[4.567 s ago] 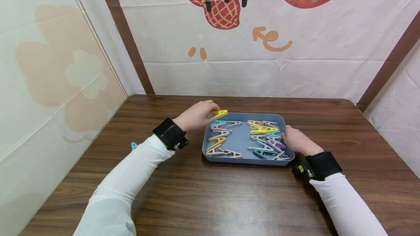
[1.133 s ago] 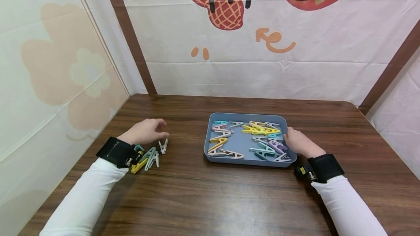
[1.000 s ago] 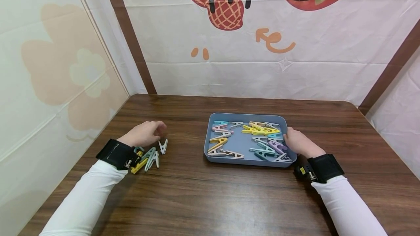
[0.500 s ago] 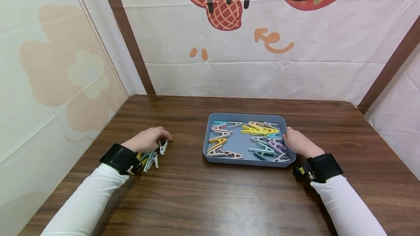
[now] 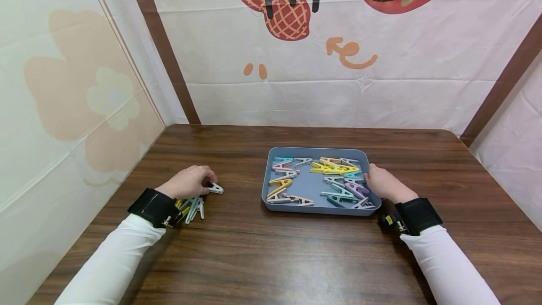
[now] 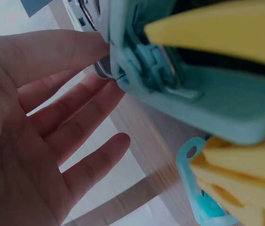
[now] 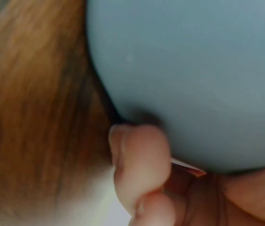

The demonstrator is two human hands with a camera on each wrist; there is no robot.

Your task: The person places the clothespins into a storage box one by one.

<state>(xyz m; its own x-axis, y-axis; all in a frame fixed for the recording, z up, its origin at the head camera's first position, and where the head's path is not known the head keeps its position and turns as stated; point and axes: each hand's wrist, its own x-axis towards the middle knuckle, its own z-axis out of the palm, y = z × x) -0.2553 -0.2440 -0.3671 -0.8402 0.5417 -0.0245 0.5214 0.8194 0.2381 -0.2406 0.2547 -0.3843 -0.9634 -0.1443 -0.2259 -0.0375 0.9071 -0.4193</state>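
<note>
My left hand (image 5: 188, 182) pinches a white clothespin (image 5: 216, 188) between thumb and fingertips, low over the table at the left. Beside the wrist lies a small pile with a pale green clothespin (image 5: 193, 208) and a yellow clothespin (image 5: 184, 207). Close up in the left wrist view, a teal clothespin (image 6: 207, 101) and yellow ones block part of the pinch. With its fingers bent at the right edge of a blue-grey tray (image 5: 319, 208), my right hand (image 5: 389, 185) grips the rim. Its fingers (image 7: 144, 160) press the tray's outer wall in the right wrist view.
Inside the tray, pink, white and yellow clothespins (image 5: 280, 185) line the left side. Yellow, teal and purple clothespins (image 5: 356, 189) crowd the right side. Brown wooden tabletop (image 5: 275, 258) spans the front, and a printed white cloth (image 5: 317, 102) hangs behind.
A yellow clothespin held over the tray earlier now lies among its yellow ones. My left hand has returned to the pile and grasped the white clothespin, turning it rightward. The right hand stays put.
</note>
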